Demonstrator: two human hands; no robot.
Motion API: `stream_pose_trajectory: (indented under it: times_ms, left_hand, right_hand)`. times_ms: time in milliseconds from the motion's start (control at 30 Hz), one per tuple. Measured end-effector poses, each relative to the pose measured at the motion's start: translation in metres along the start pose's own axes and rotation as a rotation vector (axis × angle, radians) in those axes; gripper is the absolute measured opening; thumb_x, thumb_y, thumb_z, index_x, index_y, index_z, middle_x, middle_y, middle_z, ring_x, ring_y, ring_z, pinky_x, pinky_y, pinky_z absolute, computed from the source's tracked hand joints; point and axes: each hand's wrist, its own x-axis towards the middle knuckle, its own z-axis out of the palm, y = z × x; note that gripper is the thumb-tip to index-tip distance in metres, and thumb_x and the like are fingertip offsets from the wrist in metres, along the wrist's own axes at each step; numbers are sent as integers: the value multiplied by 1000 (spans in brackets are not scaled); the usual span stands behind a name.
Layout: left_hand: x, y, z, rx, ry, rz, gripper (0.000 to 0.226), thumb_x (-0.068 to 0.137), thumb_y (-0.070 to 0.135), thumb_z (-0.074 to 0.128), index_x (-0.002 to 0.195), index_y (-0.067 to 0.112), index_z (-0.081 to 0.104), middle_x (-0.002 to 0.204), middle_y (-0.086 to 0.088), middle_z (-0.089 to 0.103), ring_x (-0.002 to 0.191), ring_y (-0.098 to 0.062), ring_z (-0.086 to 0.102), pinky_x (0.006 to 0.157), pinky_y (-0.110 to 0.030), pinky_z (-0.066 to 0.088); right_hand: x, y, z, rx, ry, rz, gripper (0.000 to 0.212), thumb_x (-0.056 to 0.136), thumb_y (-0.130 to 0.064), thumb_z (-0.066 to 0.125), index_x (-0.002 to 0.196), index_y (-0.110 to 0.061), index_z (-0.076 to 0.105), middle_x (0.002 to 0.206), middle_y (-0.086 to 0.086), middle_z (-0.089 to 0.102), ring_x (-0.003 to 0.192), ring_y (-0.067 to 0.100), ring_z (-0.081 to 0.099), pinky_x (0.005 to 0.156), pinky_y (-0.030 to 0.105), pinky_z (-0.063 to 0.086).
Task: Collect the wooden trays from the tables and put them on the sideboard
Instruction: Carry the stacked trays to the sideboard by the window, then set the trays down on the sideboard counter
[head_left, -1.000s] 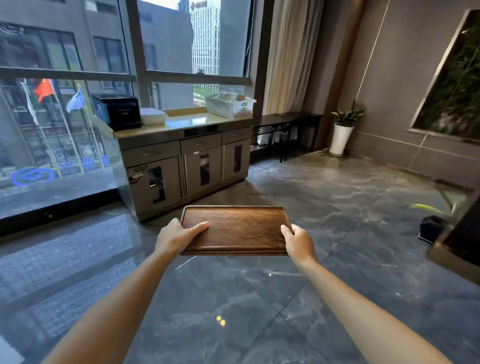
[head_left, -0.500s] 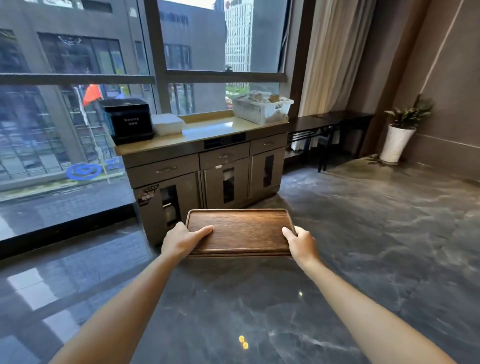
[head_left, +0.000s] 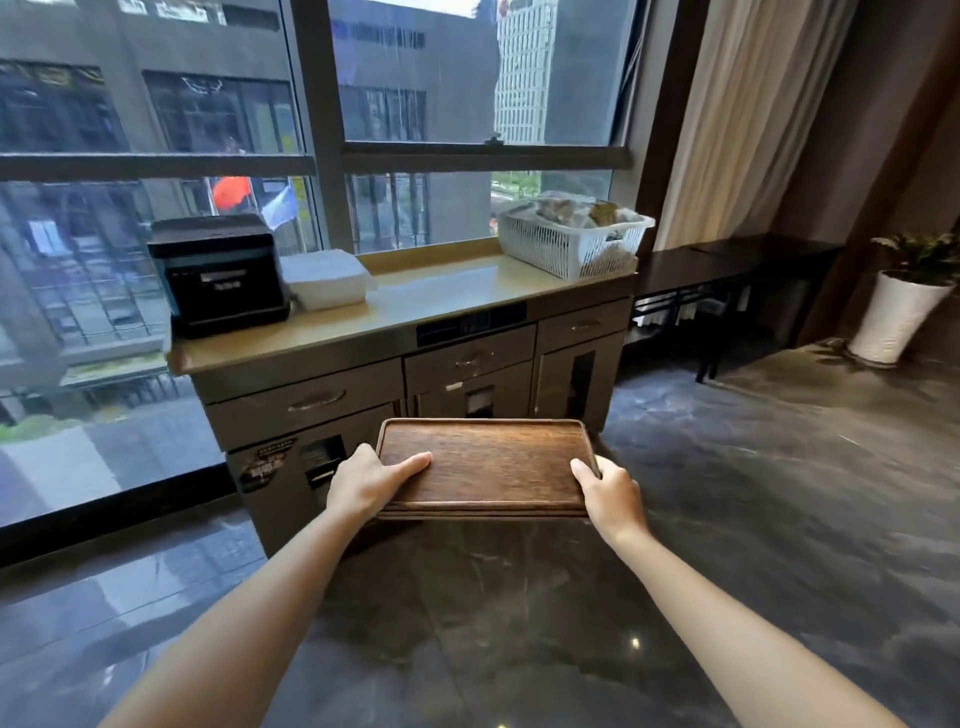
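Two bare hands carry the wooden tray (head_left: 485, 465) level in mid-air, out in front of the person and above the dark marble floor (head_left: 727, 545). The left hand (head_left: 366, 483) has its grip clamped on the tray's left end, thumb lying flat along the top surface and fingers tucked underneath. The right hand (head_left: 610, 493) is clamped on the right end near the front corner, thumb over the raised rim and fingers hidden below. A second thin edge shows under the front of the tray (possibly another tray stacked beneath, though it is hard to tell).

Just beyond the tray stands the sideboard (head_left: 457, 358), a grey cabinet with drawers and small glazed doors set against a tall window (head_left: 415, 104). The tray's far edge overlaps the sideboard's lower doors in this view, yet the tray is not resting on it. On the sideboard's pale top, a black box-shaped appliance (head_left: 221, 275) sits at the left end, with a white stack (head_left: 327, 278) touching or just beside it. A white slotted basket (head_left: 574, 241) filled with wrapped items sits at the right end, and the middle of the top is bare.

To the right, a dark low table (head_left: 727, 265) runs along the curtain (head_left: 748, 119), and a potted plant (head_left: 906, 296) in a white pot stands near the wall.
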Motion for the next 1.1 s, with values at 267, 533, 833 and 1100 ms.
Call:
stream_pose_trajectory:
  times_ms: [267, 533, 833, 1100]
  left_hand:
    - [220, 55, 32, -28, 22, -48, 76, 62, 69, 65, 104, 7, 57, 113, -13, 64, 104, -31, 59, 87, -39, 49]
    - [392, 96, 64, -34, 31, -117, 74, 65, 66, 66, 106, 5, 56, 113, -14, 64, 105, -32, 58, 87, -38, 46]
    - [577, 128, 104, -64, 85, -173, 60, 66, 63, 67, 95, 10, 68, 100, -11, 71, 95, -30, 63, 83, -36, 50]
    - [712, 144, 113, -125, 157, -267, 65, 63, 64, 69, 101, 11, 66, 99, -10, 71, 94, -29, 65, 88, -41, 52]
  right_hand:
    - [225, -33, 72, -11, -71, -30, 34, 94, -28, 46, 116, -8, 62, 112, 11, 68, 103, 27, 60, 80, 25, 41]
    - [414, -52, 133, -25, -146, -16, 33, 94, -29, 45, 116, -10, 62, 110, 8, 68, 91, 18, 56, 75, 24, 37]
    - [627, -63, 216, -40, -262, -67, 33, 93, -31, 45, 111, -10, 63, 103, 10, 67, 86, 20, 53, 72, 28, 37]
    - [778, -101, 291, -122, -366, -84, 27, 91, -34, 45, 80, -12, 57, 79, 7, 59, 75, 25, 52, 56, 32, 35]
